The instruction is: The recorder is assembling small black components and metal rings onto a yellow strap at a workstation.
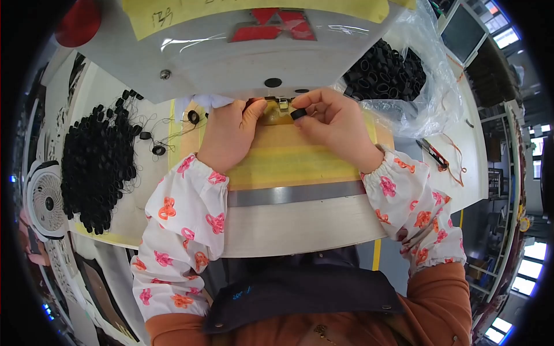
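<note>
My right hand point(337, 122) pinches a small black fabric loop point(298, 113) between thumb and fingers, just right of the metal presser foot point(283, 106) of a grey sewing machine point(213, 66). On the other side of the foot, my left hand point(229, 131) is closed, with thumb and forefinger pressed together by the needle area. Something dark shows at those fingertips, but its kind is hidden. Both wrists hover above the yellow-taped machine bed point(294, 164).
At left lies a heap of black loops point(98, 167) trailing threads; a few loops point(158, 150) lie nearer the machine. A clear plastic bag point(447, 95) at right holds many black loops point(384, 72). Thread snips point(434, 154) rest beside it. A white fan point(47, 200) stands far left.
</note>
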Demonstrator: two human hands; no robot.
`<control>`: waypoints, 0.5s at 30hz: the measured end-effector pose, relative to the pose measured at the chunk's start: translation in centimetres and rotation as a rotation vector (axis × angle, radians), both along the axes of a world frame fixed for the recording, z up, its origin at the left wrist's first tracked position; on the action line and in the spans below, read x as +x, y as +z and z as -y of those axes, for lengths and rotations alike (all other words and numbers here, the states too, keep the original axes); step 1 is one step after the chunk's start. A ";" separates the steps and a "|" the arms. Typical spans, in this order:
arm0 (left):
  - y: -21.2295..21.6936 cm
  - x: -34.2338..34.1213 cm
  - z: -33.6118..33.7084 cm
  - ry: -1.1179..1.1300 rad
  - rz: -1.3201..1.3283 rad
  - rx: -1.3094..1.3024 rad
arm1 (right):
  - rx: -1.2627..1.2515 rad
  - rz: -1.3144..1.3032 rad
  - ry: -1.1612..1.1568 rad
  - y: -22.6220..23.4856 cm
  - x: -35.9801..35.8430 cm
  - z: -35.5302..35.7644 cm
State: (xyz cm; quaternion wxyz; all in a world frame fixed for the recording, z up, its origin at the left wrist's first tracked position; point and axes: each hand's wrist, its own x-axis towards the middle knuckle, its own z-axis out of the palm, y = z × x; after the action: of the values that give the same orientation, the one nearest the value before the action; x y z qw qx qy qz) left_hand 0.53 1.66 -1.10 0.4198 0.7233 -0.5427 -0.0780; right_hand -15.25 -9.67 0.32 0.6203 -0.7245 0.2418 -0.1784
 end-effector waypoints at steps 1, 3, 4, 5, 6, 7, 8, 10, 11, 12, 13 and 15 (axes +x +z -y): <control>0.2 0.0 0.0 0.000 -0.100 0.128 | -0.003 -0.003 -0.002 -0.5 -0.1 0.1; 1.1 -0.5 0.0 -0.004 -0.201 0.253 | -0.220 0.164 -0.036 -1.5 -0.1 0.2; 1.8 -0.9 -0.3 -0.033 -0.336 0.234 | -0.220 0.162 -0.035 -1.4 0.0 0.0; 2.1 -1.2 -0.4 -0.062 -0.471 0.216 | -0.317 0.179 -0.040 -1.0 0.1 -0.4; 1.7 -1.5 -0.3 -0.062 -0.472 0.216 | -0.413 0.196 -0.044 -0.8 0.1 -0.6; 1.2 -1.6 0.0 -0.117 -0.387 0.157 | -0.412 0.197 -0.046 -0.6 0.1 -0.9; 1.0 -1.7 0.1 -0.173 -0.302 0.098 | -0.622 0.221 -0.022 -0.4 0.2 -1.1; 1.4 -1.6 0.1 -0.179 -0.264 0.160 | -0.831 0.243 0.000 -0.5 0.3 -1.3; 1.7 -1.7 0.1 -0.185 -0.226 0.219 | -0.873 0.269 0.028 -0.7 0.3 -1.3; 1.6 -1.7 0.1 -0.187 -0.224 0.219 | -0.915 0.295 0.056 -0.9 0.4 -1.3; 1.4 -1.6 0.1 -0.215 -0.237 0.193 | -0.914 0.296 0.056 -1.1 0.4 -1.4; 1.3 -1.3 0.0 -0.241 -0.250 0.167 | -1.040 0.284 0.097 -1.4 0.5 -1.4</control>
State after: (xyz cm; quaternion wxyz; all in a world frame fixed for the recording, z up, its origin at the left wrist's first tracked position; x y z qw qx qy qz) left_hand -0.79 1.69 0.18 0.4101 0.6700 -0.5608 -0.2617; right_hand -14.77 -8.24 -1.06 0.2140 -0.9151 0.0014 -0.3418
